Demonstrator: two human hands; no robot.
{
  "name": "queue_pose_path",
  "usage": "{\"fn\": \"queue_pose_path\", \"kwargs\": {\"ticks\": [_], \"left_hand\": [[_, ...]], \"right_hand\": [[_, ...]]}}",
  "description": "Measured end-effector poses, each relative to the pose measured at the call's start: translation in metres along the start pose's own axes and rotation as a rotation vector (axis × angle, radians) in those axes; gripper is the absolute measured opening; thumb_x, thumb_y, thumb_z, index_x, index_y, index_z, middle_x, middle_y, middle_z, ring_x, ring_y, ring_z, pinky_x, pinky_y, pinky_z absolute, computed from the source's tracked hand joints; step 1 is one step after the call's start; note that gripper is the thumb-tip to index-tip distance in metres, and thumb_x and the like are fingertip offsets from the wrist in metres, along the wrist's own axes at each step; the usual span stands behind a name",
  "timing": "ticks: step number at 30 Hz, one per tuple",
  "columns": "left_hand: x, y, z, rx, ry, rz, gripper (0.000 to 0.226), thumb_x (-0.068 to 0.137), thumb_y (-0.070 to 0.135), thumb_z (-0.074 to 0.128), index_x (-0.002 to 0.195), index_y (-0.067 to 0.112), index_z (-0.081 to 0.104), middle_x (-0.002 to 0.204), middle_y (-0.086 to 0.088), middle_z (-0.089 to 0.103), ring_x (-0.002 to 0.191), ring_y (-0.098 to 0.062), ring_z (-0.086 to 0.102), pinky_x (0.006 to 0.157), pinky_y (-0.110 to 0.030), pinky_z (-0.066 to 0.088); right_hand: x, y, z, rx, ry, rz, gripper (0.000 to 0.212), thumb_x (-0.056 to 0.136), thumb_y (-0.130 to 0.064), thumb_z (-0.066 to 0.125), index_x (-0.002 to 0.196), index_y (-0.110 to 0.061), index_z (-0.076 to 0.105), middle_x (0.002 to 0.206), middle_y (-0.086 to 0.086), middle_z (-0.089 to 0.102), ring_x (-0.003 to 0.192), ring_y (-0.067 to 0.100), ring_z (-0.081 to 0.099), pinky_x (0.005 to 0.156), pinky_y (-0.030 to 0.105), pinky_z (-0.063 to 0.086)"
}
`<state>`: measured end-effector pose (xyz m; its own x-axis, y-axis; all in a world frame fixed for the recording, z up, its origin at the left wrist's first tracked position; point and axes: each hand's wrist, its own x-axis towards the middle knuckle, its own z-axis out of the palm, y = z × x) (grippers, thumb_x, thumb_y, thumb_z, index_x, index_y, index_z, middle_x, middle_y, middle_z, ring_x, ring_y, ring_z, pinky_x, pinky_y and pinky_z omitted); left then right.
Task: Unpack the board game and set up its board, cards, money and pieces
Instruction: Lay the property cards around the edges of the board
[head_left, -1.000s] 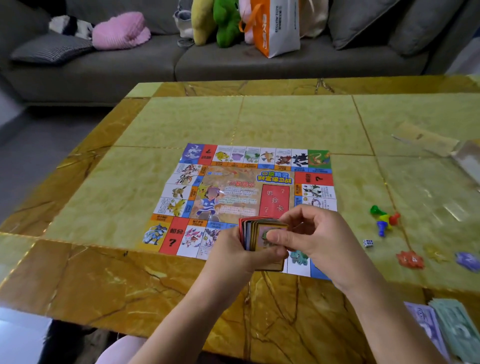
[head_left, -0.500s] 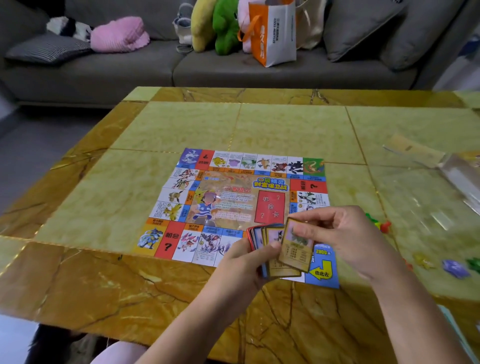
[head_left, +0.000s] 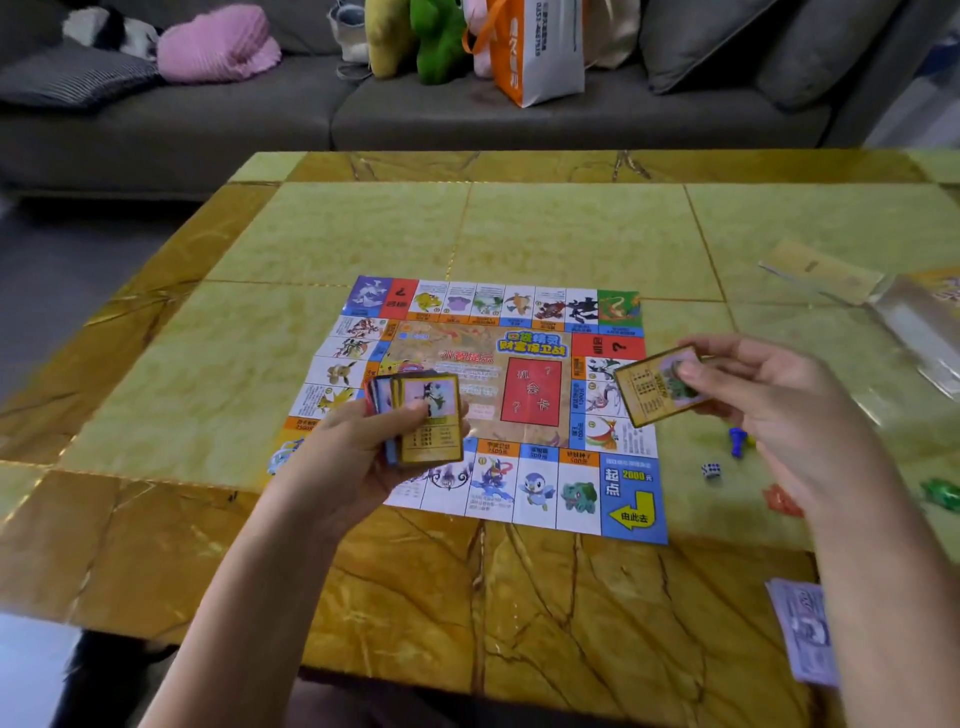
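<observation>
The paper game board (head_left: 530, 332) lies flat on the yellow marble table (head_left: 363, 234). My left hand (head_left: 343, 452) grips a fanned stack of cards (head_left: 426, 415) above the board's left side. My right hand (head_left: 769, 400) pinches a single gold-framed card (head_left: 649, 389) over the board's right edge, apart from the stack. Right of the board lie a blue pawn (head_left: 736, 441), a white die (head_left: 710, 470), an orange figure (head_left: 779, 501) and a green figure (head_left: 940, 493). Purple paper money (head_left: 805, 629) sits at the table's near right edge.
A clear plastic wrapper (head_left: 914, 332) and a cardboard insert (head_left: 821, 270) lie at the far right of the table. Behind the table stands a grey sofa (head_left: 415, 114) with cushions, plush toys and an orange-white bag (head_left: 535, 52).
My right hand has drawn one card off the stack and carried it to the right. My left hand with the stack has shifted left and further over the board.
</observation>
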<state>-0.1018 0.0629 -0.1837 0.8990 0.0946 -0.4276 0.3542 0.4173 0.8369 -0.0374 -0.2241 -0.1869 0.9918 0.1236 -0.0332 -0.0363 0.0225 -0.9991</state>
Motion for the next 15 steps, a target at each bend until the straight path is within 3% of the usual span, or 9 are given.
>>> {"fn": "queue_pose_path", "kwargs": {"ticks": [3,7,9,12,15], "left_hand": [[-0.002,-0.008,0.004,0.101,-0.028,-0.041,0.055,0.068,0.01,0.064,0.117,-0.011,0.053,0.092,-0.021,0.071,0.074,-0.026,0.072,0.059,-0.032,0.059],[-0.003,-0.016,0.01,0.155,-0.102,-0.069,0.043,0.071,0.011,0.065,0.109,-0.006,0.059,0.107,-0.026,0.068,0.089,-0.032,0.07,0.071,-0.036,0.06],[-0.002,-0.019,0.012,0.178,-0.09,-0.083,0.056,0.069,0.013,0.067,0.117,-0.013,0.053,0.108,-0.028,0.067,0.088,-0.032,0.07,0.069,-0.035,0.06],[0.0,-0.023,0.015,0.184,-0.066,-0.106,0.058,0.071,0.012,0.068,0.12,-0.012,0.05,0.107,-0.028,0.067,0.084,-0.03,0.07,0.067,-0.034,0.06],[0.002,-0.029,0.022,0.208,-0.045,-0.126,0.036,0.083,0.006,0.063,0.116,-0.004,0.054,0.099,-0.021,0.071,0.079,-0.026,0.071,0.067,-0.033,0.061]], "right_hand": [[-0.003,0.002,0.004,-0.033,-0.034,0.014,0.05,0.042,-0.054,0.084,0.08,-0.023,0.076,0.081,0.001,0.075,0.068,0.007,0.068,0.057,0.014,0.052],[-0.011,0.002,0.007,-0.072,-0.012,0.06,0.02,0.067,-0.028,0.071,0.083,-0.016,0.069,0.065,-0.003,0.069,0.046,0.004,0.055,0.042,0.013,0.04],[-0.014,0.004,0.005,-0.076,-0.01,0.066,0.006,0.077,-0.018,0.068,0.083,-0.017,0.069,0.061,-0.002,0.065,0.042,0.004,0.047,0.038,0.013,0.035],[-0.015,0.013,0.0,-0.113,0.01,0.07,0.028,0.086,0.003,0.06,0.087,-0.022,0.07,0.059,0.001,0.065,0.046,0.006,0.05,0.041,0.014,0.038],[-0.024,0.02,0.002,-0.199,-0.016,0.132,0.03,0.086,0.005,0.061,0.09,-0.022,0.072,0.056,0.003,0.065,0.047,0.007,0.05,0.043,0.014,0.041]]}}
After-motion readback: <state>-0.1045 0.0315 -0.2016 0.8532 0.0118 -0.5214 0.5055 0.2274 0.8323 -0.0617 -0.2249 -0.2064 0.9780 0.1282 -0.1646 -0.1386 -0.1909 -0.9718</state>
